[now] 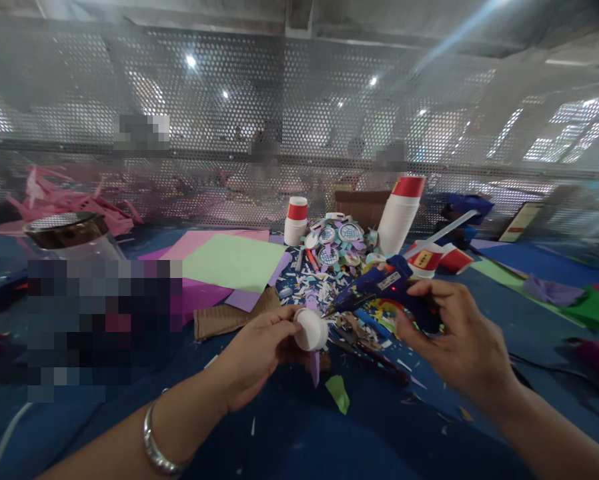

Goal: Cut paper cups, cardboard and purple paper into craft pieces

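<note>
My left hand [274, 340] pinches a small round white paper piece [310, 329], like a cup bottom, with purple paper strips [315, 368] sticking out above and below it. In my right hand [454, 327] is a blue hot glue gun [387, 283] with a small red light on its side. A pale glue stick [442, 233] juts from its back. The nozzle points left and down, close to the rim of the white piece; whether it touches, I cannot tell. My right fingers wrap round the handle.
Paper scraps [309, 273] litter the blue table [259, 440] around a pile of round paper pieces [337, 237]. Stacked paper cups [399, 217] stand behind. Coloured sheets [234, 260] and corrugated cardboard [224, 322] lie left; a clear jar [74, 233] stands farther left. A dark cable [544, 363] runs right.
</note>
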The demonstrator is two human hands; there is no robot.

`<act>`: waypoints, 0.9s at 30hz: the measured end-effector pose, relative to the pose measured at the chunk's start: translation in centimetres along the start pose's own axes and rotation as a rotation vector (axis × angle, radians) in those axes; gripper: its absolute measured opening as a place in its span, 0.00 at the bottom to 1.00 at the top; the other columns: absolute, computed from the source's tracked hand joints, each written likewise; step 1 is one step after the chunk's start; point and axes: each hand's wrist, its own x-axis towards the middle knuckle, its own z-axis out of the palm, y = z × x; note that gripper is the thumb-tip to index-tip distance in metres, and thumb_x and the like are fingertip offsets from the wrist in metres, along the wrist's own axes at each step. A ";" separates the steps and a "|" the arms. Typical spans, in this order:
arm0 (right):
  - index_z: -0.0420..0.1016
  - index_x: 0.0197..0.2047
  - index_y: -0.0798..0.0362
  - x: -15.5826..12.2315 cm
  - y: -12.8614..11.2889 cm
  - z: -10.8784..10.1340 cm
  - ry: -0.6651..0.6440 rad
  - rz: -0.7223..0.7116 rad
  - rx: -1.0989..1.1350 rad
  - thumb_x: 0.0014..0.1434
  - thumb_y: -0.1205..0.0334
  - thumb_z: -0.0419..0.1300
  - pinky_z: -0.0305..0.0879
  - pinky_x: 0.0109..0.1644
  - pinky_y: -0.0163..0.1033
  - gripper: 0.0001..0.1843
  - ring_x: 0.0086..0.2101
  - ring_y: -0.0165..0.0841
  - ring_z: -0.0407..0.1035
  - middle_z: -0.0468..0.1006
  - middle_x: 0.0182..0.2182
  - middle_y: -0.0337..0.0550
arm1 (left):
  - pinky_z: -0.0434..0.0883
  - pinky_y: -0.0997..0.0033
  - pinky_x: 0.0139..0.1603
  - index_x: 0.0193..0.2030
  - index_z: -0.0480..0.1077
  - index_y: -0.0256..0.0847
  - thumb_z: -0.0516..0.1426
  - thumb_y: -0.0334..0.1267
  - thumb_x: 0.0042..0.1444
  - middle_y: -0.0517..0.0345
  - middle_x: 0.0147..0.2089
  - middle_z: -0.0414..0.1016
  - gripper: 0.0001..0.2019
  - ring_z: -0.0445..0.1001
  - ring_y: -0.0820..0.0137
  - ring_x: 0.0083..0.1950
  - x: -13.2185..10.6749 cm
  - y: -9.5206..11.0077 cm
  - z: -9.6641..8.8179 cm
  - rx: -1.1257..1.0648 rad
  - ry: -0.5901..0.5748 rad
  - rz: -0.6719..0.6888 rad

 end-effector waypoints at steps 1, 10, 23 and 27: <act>0.65 0.47 0.49 0.0 0.0 0.0 -0.004 0.002 0.000 0.57 0.56 0.61 0.71 0.36 0.41 0.15 0.34 0.38 0.77 0.77 0.40 0.45 | 0.69 0.73 0.37 0.36 0.73 0.39 0.54 0.33 0.55 0.57 0.33 0.71 0.06 0.71 0.70 0.36 0.0 0.1 0.0 0.006 -0.001 -0.002; 0.65 0.46 0.49 0.2 -0.2 -0.3 -0.007 -0.022 -0.027 0.59 0.58 0.60 0.71 0.38 0.39 0.12 0.33 0.36 0.76 0.77 0.39 0.44 | 0.69 0.71 0.39 0.37 0.71 0.38 0.53 0.33 0.55 0.56 0.35 0.71 0.06 0.70 0.69 0.37 0.2 -0.1 -0.2 0.028 -0.004 -0.018; 0.65 0.45 0.48 0.2 -0.3 -0.4 -0.006 -0.043 -0.005 0.59 0.59 0.60 0.72 0.40 0.40 0.12 0.36 0.39 0.77 0.77 0.40 0.44 | 0.67 0.70 0.39 0.32 0.71 0.39 0.53 0.33 0.56 0.57 0.33 0.70 0.06 0.68 0.68 0.37 -0.1 0.2 0.1 0.040 0.010 -0.011; 0.65 0.44 0.48 0.4 -0.4 -0.4 0.004 -0.060 -0.015 0.58 0.61 0.60 0.72 0.41 0.41 0.11 0.37 0.39 0.77 0.77 0.39 0.44 | 0.66 0.69 0.37 0.36 0.74 0.38 0.54 0.34 0.55 0.56 0.33 0.71 0.08 0.68 0.67 0.37 0.0 0.2 0.2 0.105 0.071 0.001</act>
